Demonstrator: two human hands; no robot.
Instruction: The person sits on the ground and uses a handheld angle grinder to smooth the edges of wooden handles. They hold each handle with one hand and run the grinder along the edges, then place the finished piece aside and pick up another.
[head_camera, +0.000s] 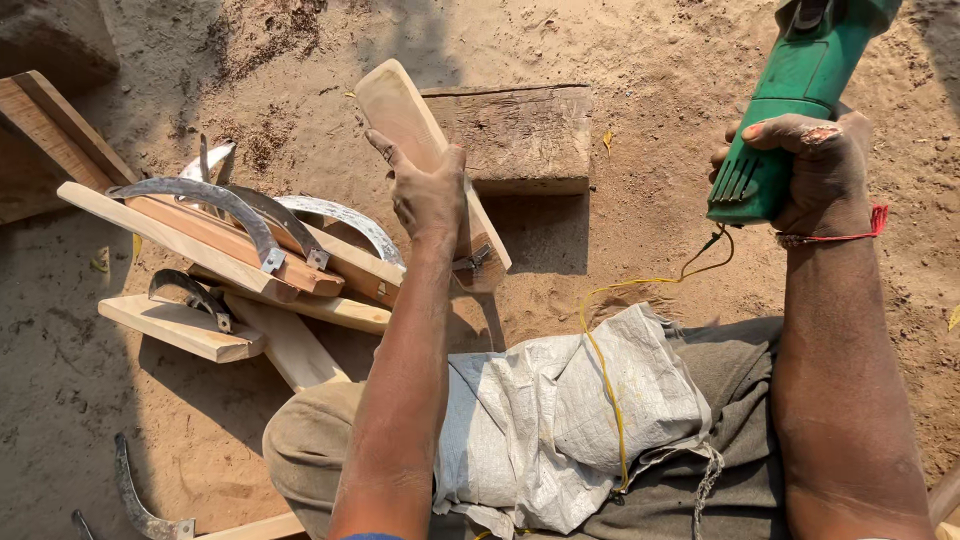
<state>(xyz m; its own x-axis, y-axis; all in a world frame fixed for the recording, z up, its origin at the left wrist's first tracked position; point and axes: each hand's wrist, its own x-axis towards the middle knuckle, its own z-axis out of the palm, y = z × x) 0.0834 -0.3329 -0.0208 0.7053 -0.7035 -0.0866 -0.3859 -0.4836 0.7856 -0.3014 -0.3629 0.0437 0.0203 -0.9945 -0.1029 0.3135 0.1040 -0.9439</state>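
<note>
While left hand (430, 195) clasps wooden handle (415, 130), right hand (815, 170) grips green grinder (790, 95).

Your left hand (430, 198) grips a pale wooden handle (420, 135), flat and rounded at its far end, tilted up and away from you; a small metal fitting seems fixed at its near end. Your right hand (822, 172) holds a green power grinder (790, 100), its yellow cord (605, 370) trailing across your lap
</note>
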